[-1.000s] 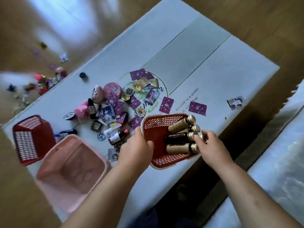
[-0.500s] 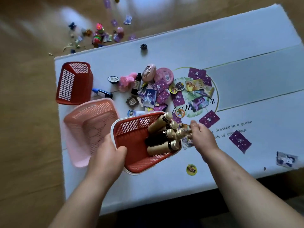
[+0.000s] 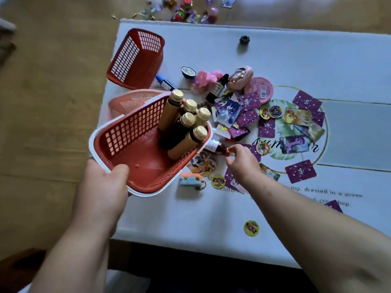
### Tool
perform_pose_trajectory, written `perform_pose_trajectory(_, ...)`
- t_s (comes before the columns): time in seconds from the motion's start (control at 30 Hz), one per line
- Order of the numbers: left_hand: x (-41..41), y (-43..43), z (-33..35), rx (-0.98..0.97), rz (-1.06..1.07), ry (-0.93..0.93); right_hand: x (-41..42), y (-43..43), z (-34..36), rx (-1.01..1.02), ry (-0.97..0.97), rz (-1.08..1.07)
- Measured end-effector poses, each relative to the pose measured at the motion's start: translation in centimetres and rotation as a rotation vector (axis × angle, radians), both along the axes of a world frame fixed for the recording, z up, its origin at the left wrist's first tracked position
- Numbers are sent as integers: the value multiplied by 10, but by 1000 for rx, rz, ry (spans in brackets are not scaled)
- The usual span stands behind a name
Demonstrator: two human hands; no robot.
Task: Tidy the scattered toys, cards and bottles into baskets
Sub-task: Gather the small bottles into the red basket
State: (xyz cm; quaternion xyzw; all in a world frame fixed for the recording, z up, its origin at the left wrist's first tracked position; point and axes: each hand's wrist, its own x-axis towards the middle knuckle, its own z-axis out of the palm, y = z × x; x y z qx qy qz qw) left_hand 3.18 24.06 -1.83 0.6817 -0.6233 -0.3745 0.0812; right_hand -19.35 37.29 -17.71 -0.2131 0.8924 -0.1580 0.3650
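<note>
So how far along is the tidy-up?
Done: five gold-capped bottles in the red basket, gripped by the left hand. In hand: right hand pinches a red-capped bottle. Left: dropper bottle, cards and toys on the mat, more toys on the floor.

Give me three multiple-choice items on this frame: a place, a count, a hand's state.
1. Where does the tipped-over red basket lie? A) at the mat's far-left edge B) at its right edge C) off the mat
2. How many gold-capped bottles are in the white-rimmed basket that the left hand grips? A) three B) five C) eight
3. What is the right hand doing? A) resting flat B) gripping a basket rim C) pinching the red-capped bottle
Answers: A, it lies by the far-left corner; B, five gold caps show; C, its fingers close on the red cap.
</note>
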Motion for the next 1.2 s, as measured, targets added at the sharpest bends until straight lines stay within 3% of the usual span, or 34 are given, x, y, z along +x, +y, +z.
perform_pose_trajectory(0.3, 28, 6, -19, 15, 85, -45, 6, -19, -46, 81, 25, 10)
perform_pose_trajectory(0.47, 23, 1, -17, 15, 60, -99, 7, -13, -21, -186, 11, -274)
perform_pose_trajectory(0.57, 14, -3, -6, -11, 4, -149, 1, -7, 13, -460, 44, -427)
perform_pose_trajectory(0.67, 8, -6, 3, -19, -35, -202, 1, -13, 61, -671, 73, -400)
perform_pose_trajectory(0.73, 4, -10, 12, -3, -76, -201, 10, -24, 98, -748, 58, -237)
perform_pose_trajectory(0.87, 3, -18, 18, 48, -154, -188, 37, -51, 131, -607, 176, 212)
perform_pose_trajectory(1.0, 11, -39, 23, 126, -219, -118, 59, -76, 138, -441, 310, 397)
perform_pose_trajectory(1.1, 26, -70, 26, 159, -288, -53, 80, -100, 146, -381, 376, 360)
perform_pose_trajectory(1.2, 43, -109, 29, 160, -383, -38, 105, -125, 149, -357, 399, 186)
